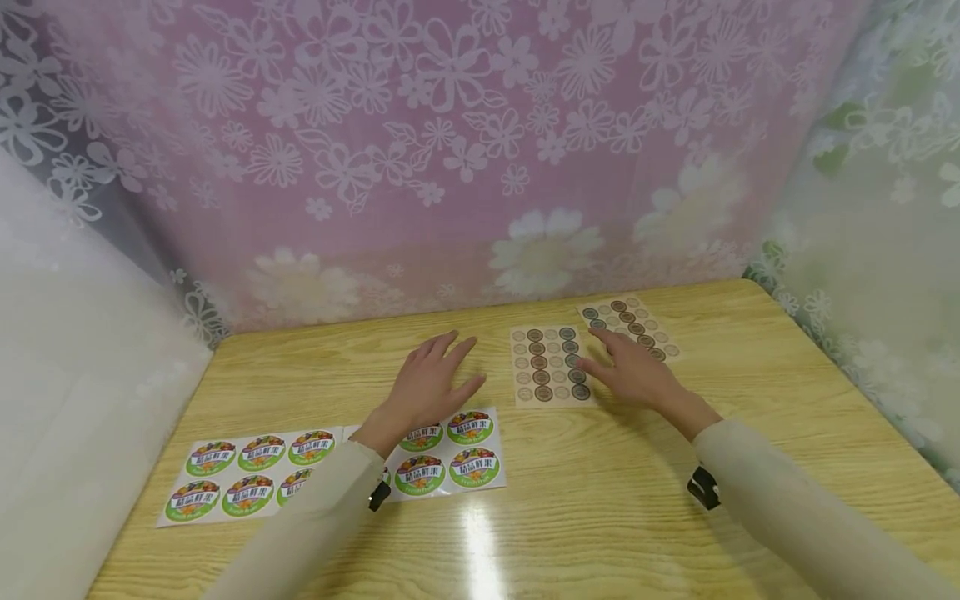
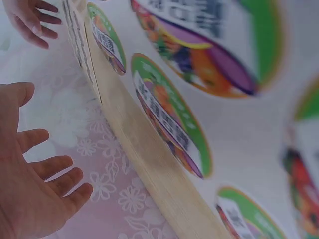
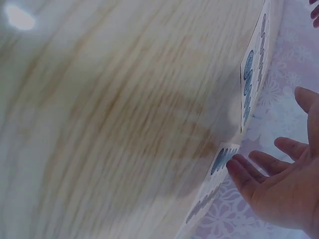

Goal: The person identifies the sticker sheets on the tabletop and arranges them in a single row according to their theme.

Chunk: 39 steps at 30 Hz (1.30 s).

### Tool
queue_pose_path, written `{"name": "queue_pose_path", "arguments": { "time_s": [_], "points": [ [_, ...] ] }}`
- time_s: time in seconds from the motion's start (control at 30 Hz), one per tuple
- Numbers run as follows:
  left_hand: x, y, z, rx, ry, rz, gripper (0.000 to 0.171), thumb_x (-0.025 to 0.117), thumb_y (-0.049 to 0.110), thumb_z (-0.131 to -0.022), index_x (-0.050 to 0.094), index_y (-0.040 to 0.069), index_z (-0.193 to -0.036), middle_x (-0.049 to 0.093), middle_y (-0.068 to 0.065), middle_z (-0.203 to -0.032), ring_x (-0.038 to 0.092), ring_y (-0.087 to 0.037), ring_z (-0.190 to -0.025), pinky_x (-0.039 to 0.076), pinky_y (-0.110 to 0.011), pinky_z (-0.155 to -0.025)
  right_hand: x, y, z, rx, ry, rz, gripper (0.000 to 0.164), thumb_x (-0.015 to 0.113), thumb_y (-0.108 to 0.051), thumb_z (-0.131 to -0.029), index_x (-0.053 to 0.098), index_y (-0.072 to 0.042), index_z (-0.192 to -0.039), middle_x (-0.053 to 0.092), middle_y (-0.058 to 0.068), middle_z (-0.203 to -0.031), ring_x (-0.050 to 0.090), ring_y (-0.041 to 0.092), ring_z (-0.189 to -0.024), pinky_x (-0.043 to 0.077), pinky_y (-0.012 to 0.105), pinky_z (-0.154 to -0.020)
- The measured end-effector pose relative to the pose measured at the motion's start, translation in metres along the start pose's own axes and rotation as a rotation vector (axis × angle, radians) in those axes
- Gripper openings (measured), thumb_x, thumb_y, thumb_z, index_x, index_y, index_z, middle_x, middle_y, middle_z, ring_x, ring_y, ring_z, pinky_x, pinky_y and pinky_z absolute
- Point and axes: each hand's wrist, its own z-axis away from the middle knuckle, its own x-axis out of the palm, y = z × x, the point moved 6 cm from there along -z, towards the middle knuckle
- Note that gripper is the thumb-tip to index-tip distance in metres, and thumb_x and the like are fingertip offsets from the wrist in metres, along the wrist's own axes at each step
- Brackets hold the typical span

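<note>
Head view showed the left hand [image 1: 427, 387] with fingers spread, a fruit-sticker sheet [image 1: 422, 473] below and behind them; the right hand [image 1: 636, 371] had loosely extended fingers, one beige label sheet [image 1: 552, 367] by their tips, a second beige sheet [image 1: 636, 327] just beyond, contact unclear.

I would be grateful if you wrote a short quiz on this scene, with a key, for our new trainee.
1. True or false: the right hand is nearer than the left hand to the two small-sticker sheets.
2. Multiple choice: what shape are the stickers on the fruit-sticker sheets? (a) square, (b) round, (c) star-shaped.
3. Fill in the gap: the pink cloth behind the table has a pattern of ____.

Key: 1. True. 2. (b) round. 3. flowers.
</note>
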Motion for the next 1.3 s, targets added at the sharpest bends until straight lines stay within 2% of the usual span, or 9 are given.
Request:
{"name": "queue_pose_path", "arguments": {
  "time_s": [0.17,0.37,0.5,0.6,0.77,0.9,0.97,1.13,1.3],
  "points": [
    [0.005,0.002,-0.015,-0.028,-0.037,0.077,0.061,0.049,0.046,-0.098,0.037,0.013,-0.148,0.037,-0.014,-0.147,0.035,-0.033,-0.133,0.028,-0.052,-0.107,0.004,-0.001,-0.01,0.016,0.011,-0.097,0.075,0.055,-0.045,-0.095,0.029,0.001,-0.148,0.033,0.027,-0.145,0.047,0.044,-0.12,0.037,0.059,-0.096],
    [0.015,0.004,-0.03,-0.088,-0.107,0.224,0.064,0.051,0.042,-0.098,0.032,0.008,-0.149,0.038,-0.012,-0.147,0.034,-0.031,-0.135,0.029,-0.046,-0.108,0.009,-0.007,-0.02,0.025,0.003,-0.14,0.074,0.059,-0.041,-0.095,0.031,0.004,-0.146,0.033,0.028,-0.145,0.048,0.045,-0.117,0.037,0.057,-0.097],
    [0.022,0.005,-0.039,-0.113,-0.147,0.291,0.065,0.055,0.037,-0.097,0.031,0.006,-0.149,0.038,-0.012,-0.148,0.032,-0.031,-0.136,0.026,-0.046,-0.109,0.014,-0.011,-0.026,0.03,-0.011,-0.115,0.075,0.059,-0.041,-0.094,0.03,0.006,-0.145,0.034,0.028,-0.144,0.04,0.046,-0.125,0.033,0.058,-0.1],
    [0.027,0.006,-0.045,-0.114,-0.172,0.308,0.066,0.056,0.033,-0.096,0.029,0.004,-0.149,0.038,-0.013,-0.147,0.032,-0.032,-0.136,0.025,-0.045,-0.109,0.016,-0.014,-0.031,0.036,-0.011,-0.08,0.074,0.061,-0.038,-0.094,0.032,0.008,-0.144,0.036,0.03,-0.142,0.034,0.046,-0.129,0.028,0.058,-0.103],
    [0.034,0.008,-0.053,-0.139,-0.206,0.349,0.069,0.058,0.031,-0.096,0.026,0.003,-0.15,0.046,-0.017,-0.14,0.043,-0.031,-0.128,0.035,-0.044,-0.104,0.018,-0.016,-0.035,0.068,-0.005,-0.041,0.072,0.063,-0.034,-0.093,0.033,0.009,-0.143,0.036,0.031,-0.141,0.03,0.047,-0.131,0.023,0.059,-0.106],
    [0.039,0.012,-0.058,-0.182,-0.222,0.402,0.073,0.061,0.029,-0.095,0.022,0.002,-0.151,0.049,-0.018,-0.137,0.048,-0.03,-0.124,0.039,-0.042,-0.101,0.019,-0.016,-0.036,0.095,-0.005,-0.039,0.073,0.064,-0.035,-0.092,0.034,0.007,-0.143,0.035,0.031,-0.142,0.028,0.047,-0.132,0.025,0.058,-0.105],
    [0.04,0.014,-0.06,-0.195,-0.227,0.407,0.075,0.062,0.028,-0.094,0.021,0.001,-0.15,0.047,-0.019,-0.138,0.047,-0.031,-0.125,0.038,-0.042,-0.101,0.02,-0.016,-0.036,0.112,-0.006,-0.049,0.073,0.064,-0.036,-0.092,0.034,0.006,-0.143,0.033,0.031,-0.143,0.028,0.047,-0.132,0.026,0.058,-0.105],
    [0.042,0.015,-0.066,-0.198,-0.234,0.305,0.073,0.062,0.027,-0.094,0.024,0.0,-0.149,0.042,-0.02,-0.143,0.039,-0.033,-0.131,0.032,-0.041,-0.107,0.02,-0.016,-0.037,0.136,-0.001,-0.056,0.073,0.064,-0.037,-0.092,0.034,0.005,-0.144,0.03,0.031,-0.144,0.024,0.046,-0.134,0.024,0.058,-0.106],
    [0.045,0.012,-0.073,-0.198,-0.228,0.272,0.069,0.063,0.024,-0.093,0.03,0.001,-0.148,0.041,-0.016,-0.144,0.037,-0.031,-0.133,0.03,-0.04,-0.108,0.021,-0.016,-0.039,0.146,-0.005,-0.042,0.074,0.064,-0.038,-0.091,0.035,0.006,-0.143,0.026,0.032,-0.146,0.022,0.047,-0.135,0.023,0.057,-0.106]
  ]
}}
